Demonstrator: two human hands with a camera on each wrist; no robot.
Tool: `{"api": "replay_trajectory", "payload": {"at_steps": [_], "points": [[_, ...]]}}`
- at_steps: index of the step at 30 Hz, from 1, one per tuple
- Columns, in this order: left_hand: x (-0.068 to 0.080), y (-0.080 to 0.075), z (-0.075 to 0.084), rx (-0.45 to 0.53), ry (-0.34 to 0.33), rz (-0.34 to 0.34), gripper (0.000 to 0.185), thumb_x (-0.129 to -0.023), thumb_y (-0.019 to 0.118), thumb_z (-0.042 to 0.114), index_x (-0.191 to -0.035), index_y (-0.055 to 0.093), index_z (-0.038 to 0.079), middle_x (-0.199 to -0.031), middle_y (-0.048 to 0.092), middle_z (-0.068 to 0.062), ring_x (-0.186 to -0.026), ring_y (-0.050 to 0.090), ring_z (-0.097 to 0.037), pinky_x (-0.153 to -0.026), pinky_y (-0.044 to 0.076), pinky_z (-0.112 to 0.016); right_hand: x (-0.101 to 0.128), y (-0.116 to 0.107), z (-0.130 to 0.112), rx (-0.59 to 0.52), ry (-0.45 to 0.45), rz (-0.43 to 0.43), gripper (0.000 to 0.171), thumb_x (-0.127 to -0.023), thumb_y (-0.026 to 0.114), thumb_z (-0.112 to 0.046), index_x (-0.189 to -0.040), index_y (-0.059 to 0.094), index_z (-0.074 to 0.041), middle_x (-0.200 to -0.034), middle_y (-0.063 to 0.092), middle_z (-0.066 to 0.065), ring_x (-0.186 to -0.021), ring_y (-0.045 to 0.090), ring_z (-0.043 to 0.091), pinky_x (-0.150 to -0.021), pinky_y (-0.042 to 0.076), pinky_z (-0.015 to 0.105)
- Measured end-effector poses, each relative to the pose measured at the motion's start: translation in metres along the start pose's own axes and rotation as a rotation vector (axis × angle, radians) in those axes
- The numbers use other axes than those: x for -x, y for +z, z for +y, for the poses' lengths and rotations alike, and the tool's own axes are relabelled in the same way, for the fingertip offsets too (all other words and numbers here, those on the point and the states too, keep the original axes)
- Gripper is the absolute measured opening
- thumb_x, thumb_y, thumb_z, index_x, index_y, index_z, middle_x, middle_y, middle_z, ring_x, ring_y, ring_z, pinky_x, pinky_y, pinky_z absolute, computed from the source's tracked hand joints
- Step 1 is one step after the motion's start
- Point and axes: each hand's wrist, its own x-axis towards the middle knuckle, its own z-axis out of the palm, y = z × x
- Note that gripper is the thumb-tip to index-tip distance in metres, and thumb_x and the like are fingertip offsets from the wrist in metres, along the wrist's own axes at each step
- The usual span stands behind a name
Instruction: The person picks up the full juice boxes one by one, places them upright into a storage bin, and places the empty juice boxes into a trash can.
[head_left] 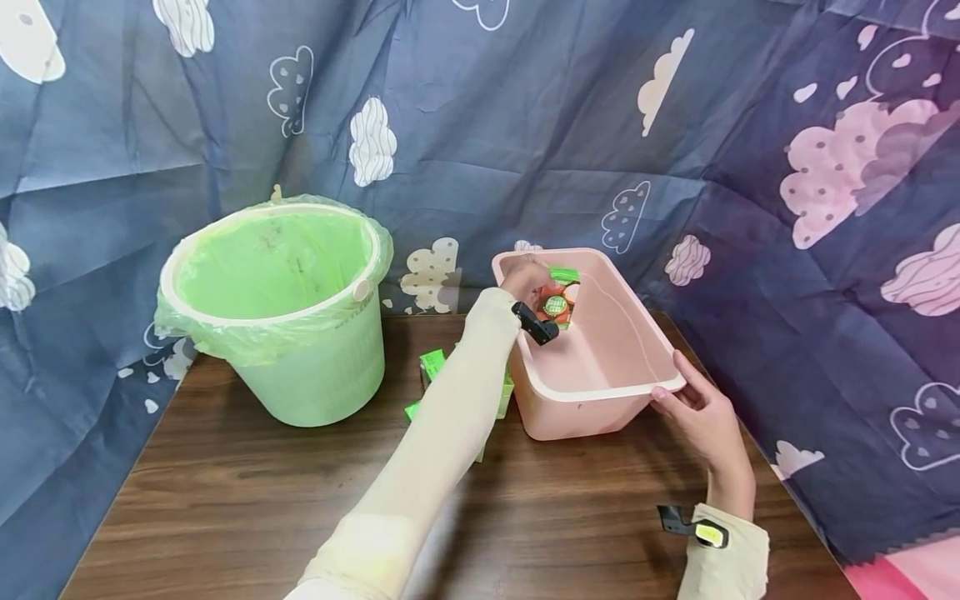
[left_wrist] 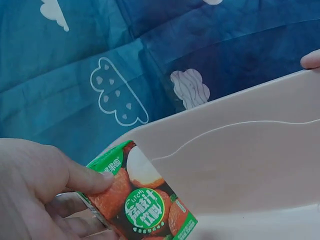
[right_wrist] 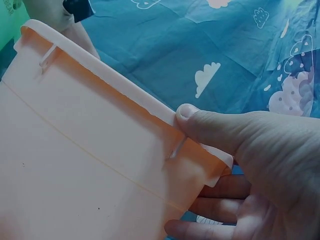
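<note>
The left hand grasps a lychee drink carton inside the pink tub, holding it near the far left wall. The right hand clamps the tub's near right corner, thumb on the rim, likely steadying it. A lined green bucket stands left.

- The pink tub stands on the brown table.
- Inside the tub, at its far end, the left hand holds a juice carton.
- The right hand grips the tub's near right corner.
- Left of the tub stands a green-lined bucket.
- Green cartons lie between tub and bucket.
</note>
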Motion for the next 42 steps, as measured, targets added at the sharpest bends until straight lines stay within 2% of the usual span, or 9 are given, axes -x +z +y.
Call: {"api": "replay_trajectory", "payload": {"at_steps": [5,6,10,16,24,29,32,37,42], "points": [[-0.006,-0.006,-0.017,-0.007,0.021,-0.082,0.01,-0.094,0.063,-0.001,-0.104,0.061,-0.001,-0.098,0.064,-0.012,-0.108,0.067,-0.03,-0.095,0.055,-0.038,0.002,0.005,0.004,0.027,0.018,-0.015,0.073,-0.09,0.071,0.008,-0.154,0.035,0.002,-0.142,0.055,0.009,-0.096,0.066,-0.001,-0.079,0.055,0.018],[-0.008,-0.008,-0.022,0.056,-0.015,-0.115,0.01,-0.096,0.061,-0.002,-0.106,0.058,-0.002,-0.1,0.063,-0.015,-0.112,0.066,-0.033,-0.097,0.054,-0.041,0.002,0.006,0.004,0.037,0.02,-0.019,0.073,-0.09,0.071,0.008,-0.154,0.035,0.002,-0.147,0.05,0.015,-0.098,0.066,-0.001,-0.08,0.055,0.018],[-0.016,-0.01,-0.034,0.047,-0.004,-0.109,0.006,-0.094,0.062,-0.004,-0.095,0.057,-0.001,-0.097,0.061,-0.014,-0.108,0.066,-0.034,-0.095,0.055,-0.043,0.004,0.009,0.005,0.087,0.009,-0.021,0.072,-0.09,0.071,0.007,-0.153,0.038,0.002,-0.151,0.039,0.033,-0.1,0.065,-0.001,-0.081,0.054,0.017],[-0.028,-0.007,-0.035,-0.101,0.086,-0.062,0.012,-0.089,0.066,-0.005,-0.081,0.059,0.001,-0.084,0.054,-0.007,-0.089,0.061,-0.028,-0.09,0.057,-0.039,0.006,0.007,0.004,0.075,-0.011,-0.012,0.07,-0.089,0.07,0.01,-0.152,0.038,0.004,-0.149,0.046,0.022,-0.098,0.066,-0.001,-0.08,0.055,0.017],[-0.038,0.003,-0.034,-0.305,0.196,-0.04,0.016,-0.083,0.07,-0.005,-0.071,0.06,0.001,-0.071,0.051,-0.005,-0.067,0.051,-0.022,-0.057,0.046,-0.029,0.01,0.004,0.005,0.036,0.001,-0.005,0.071,-0.09,0.071,0.009,-0.152,0.038,0.003,-0.139,0.056,-0.001,-0.097,0.068,0.001,-0.08,0.056,0.02],[-0.046,0.003,-0.029,-0.428,0.229,-0.045,0.015,-0.083,0.066,-0.005,-0.071,0.06,0.001,-0.067,0.045,-0.005,-0.061,0.044,-0.02,-0.048,0.036,-0.027,0.007,0.004,0.005,0.026,-0.025,-0.007,0.07,-0.09,0.069,0.01,-0.152,0.038,0.004,-0.14,0.056,0.0,-0.098,0.068,0.001,-0.081,0.056,0.02],[-0.05,0.001,-0.025,-0.58,0.26,-0.051,0.013,-0.083,0.065,-0.004,-0.072,0.062,0.002,-0.066,0.041,-0.003,-0.059,0.04,-0.017,-0.048,0.032,-0.026,0.005,0.005,0.004,0.02,-0.039,-0.013,0.069,-0.09,0.069,0.012,-0.152,0.038,0.006,-0.141,0.056,0.002,-0.098,0.067,0.002,-0.081,0.056,0.02],[-0.053,0.0,-0.023,-0.569,0.224,-0.133,0.016,-0.083,0.065,-0.007,-0.07,0.06,0.002,-0.068,0.045,-0.005,-0.057,0.043,-0.016,-0.046,0.034,-0.023,0.001,0.005,0.002,0.048,-0.027,-0.001,0.07,-0.089,0.07,0.011,-0.152,0.039,0.003,-0.143,0.054,0.011,-0.096,0.067,0.002,-0.08,0.056,0.02],[-0.053,0.002,-0.021,-0.48,0.101,-0.264,0.011,-0.087,0.059,-0.005,-0.077,0.057,-0.001,-0.077,0.047,-0.008,-0.061,0.05,-0.02,-0.049,0.043,-0.025,-0.003,0.002,0.0,0.067,-0.008,0.005,0.071,-0.09,0.07,0.009,-0.153,0.039,0.001,-0.151,0.038,0.034,-0.098,0.066,0.0,-0.08,0.055,0.019]]}}
